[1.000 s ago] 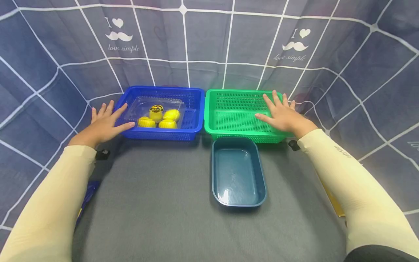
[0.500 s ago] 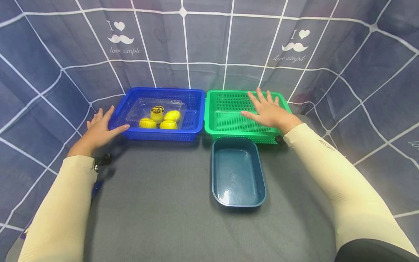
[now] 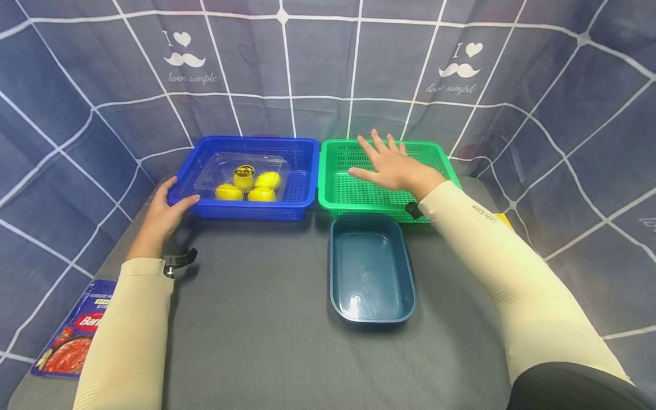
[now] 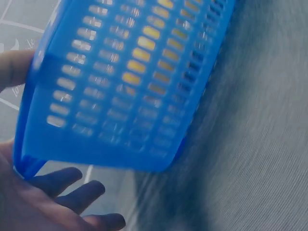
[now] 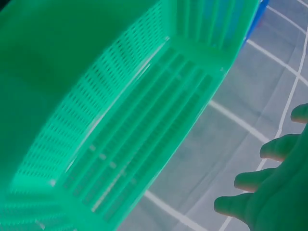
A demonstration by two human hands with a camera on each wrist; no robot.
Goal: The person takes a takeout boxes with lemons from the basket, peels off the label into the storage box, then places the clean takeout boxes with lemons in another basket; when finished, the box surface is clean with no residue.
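Blue basket (image 3: 251,176) sits at back left of the grey surface (image 3: 256,319), holding a clear clamshell box (image 3: 241,171) of yellow fruit (image 3: 248,187). Left hand (image 3: 164,213) touches its left front corner, grip wide with thumb on the rim. Green basket (image 3: 379,182) stands just beside it; right hand (image 3: 394,168) hovers flat over it, fingers spread, holding nothing. Dark teal tray (image 3: 371,270) lies in front. Sauce packet (image 3: 72,336) lies near left edge.

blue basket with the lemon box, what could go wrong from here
The left hand touches only the blue basket at its near left corner, so a push might skew it against the green basket. The right hand hovers flat over the green basket; reaching across, its sleeve could nudge the blue tray.
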